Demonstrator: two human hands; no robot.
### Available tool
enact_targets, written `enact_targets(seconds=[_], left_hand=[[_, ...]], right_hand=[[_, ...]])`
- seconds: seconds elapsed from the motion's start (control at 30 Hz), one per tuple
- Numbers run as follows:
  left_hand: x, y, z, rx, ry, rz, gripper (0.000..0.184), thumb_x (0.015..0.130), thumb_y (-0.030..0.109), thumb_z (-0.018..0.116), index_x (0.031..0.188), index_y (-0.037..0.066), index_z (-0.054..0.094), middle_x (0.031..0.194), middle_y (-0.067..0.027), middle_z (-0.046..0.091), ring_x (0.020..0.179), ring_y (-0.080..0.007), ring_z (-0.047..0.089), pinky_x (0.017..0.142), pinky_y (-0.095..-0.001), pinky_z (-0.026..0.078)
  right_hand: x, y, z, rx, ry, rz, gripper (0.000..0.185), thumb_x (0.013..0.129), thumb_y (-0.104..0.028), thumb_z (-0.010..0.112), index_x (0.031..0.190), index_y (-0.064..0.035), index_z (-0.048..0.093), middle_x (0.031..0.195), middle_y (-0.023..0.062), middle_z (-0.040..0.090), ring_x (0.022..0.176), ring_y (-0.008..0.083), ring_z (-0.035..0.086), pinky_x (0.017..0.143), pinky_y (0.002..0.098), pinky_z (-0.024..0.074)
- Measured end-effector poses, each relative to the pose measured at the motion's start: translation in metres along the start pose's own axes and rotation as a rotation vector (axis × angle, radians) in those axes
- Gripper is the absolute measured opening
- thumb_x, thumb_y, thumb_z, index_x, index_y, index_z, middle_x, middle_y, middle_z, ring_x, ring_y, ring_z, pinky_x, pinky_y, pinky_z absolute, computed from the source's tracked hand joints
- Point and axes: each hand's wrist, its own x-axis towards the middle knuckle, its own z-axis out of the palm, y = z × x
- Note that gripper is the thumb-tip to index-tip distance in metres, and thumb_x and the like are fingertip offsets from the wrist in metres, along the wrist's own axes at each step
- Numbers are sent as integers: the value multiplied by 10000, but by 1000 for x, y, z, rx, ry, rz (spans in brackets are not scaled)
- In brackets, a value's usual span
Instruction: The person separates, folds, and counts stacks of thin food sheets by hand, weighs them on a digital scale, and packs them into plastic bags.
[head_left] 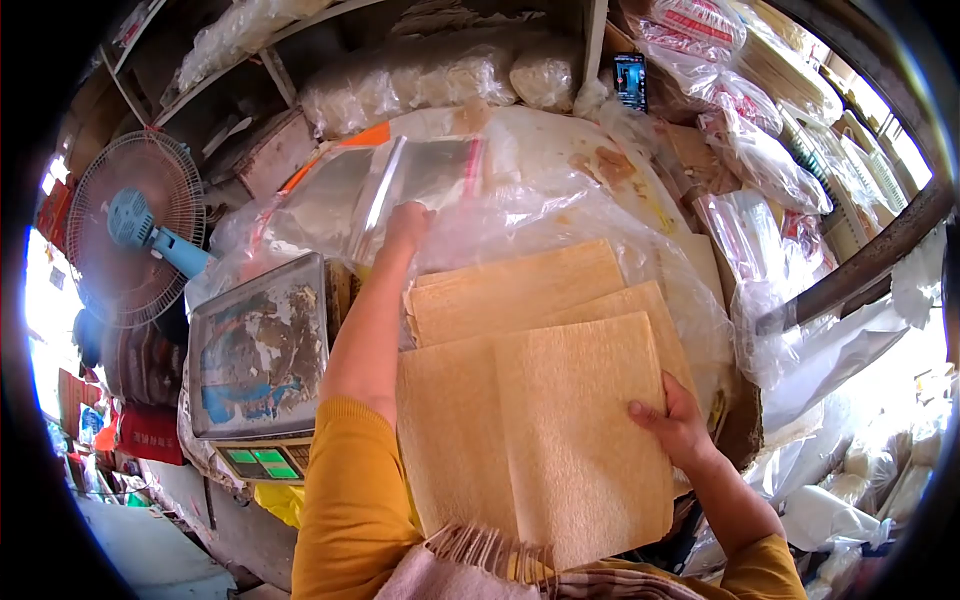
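Observation:
A stack of tan paper-like sheets (540, 430) lies fanned in front of me, its lower edge against my body. My right hand (677, 420) grips the stack's right edge, thumb on top and fingers beneath. Farther forward, my left hand (410, 226) reaches to clear plastic bags (430, 170) on the work surface; its fingers are bent at the edge of the plastic, and whether they hold it is too small to tell. Loose clear film (570, 205) spreads between the bags and the sheets.
At the left stand a blue fan (135, 220) and a scale with a worn metal tray (262, 350). Wrapped bundles (440, 80) line the back shelf. A phone (630, 82) is upright at the back right, beside piled plastic packs (760, 150).

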Motion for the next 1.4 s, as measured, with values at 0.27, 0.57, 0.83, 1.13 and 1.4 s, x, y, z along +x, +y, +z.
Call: enact_targets(seconds=[0.27,0.57,0.83,1.13,1.4], left_hand=[[-4,13,3,182,-12,54,355,753,347,608,817,2,662,893,-209,637,856,-353,612,758,-412,482],[21,-26,-14,-76,386,-319,311,810,244,563,929,-41,599,929,-258,611,905,-383,588,767,-440,471],[-37,91,-199,-121,815,468,101,893,83,459,851,-1,497,913,-159,607,824,-341,570,705,-395,458],[-244,183,-212,-367,484,881,58,824,-14,513,812,12,463,985,-131,604,904,-278,581,828,-342,451],[-370,205,-148,-94,65,1250,195,723,-26,625,820,48,473,1039,-96,589,1007,-270,545,1016,-423,361]], right_hand=[[0,1,-2,3,1,11,452,833,-174,639,1186,30,445,1059,63,559,962,131,509,843,279,415],[-1,5,-4,25,12,-8,479,823,-184,650,1199,28,443,1071,63,557,978,135,504,852,287,413],[0,16,-6,48,-1,-53,497,810,-184,667,1207,17,445,1064,64,560,956,141,521,840,288,424],[6,-1,-33,-879,607,-679,515,842,-279,635,1250,-21,454,1134,101,572,986,147,552,807,284,446],[-26,-94,-61,533,-458,137,691,879,-567,420,1176,51,503,1132,172,591,1014,313,588,853,473,465]])
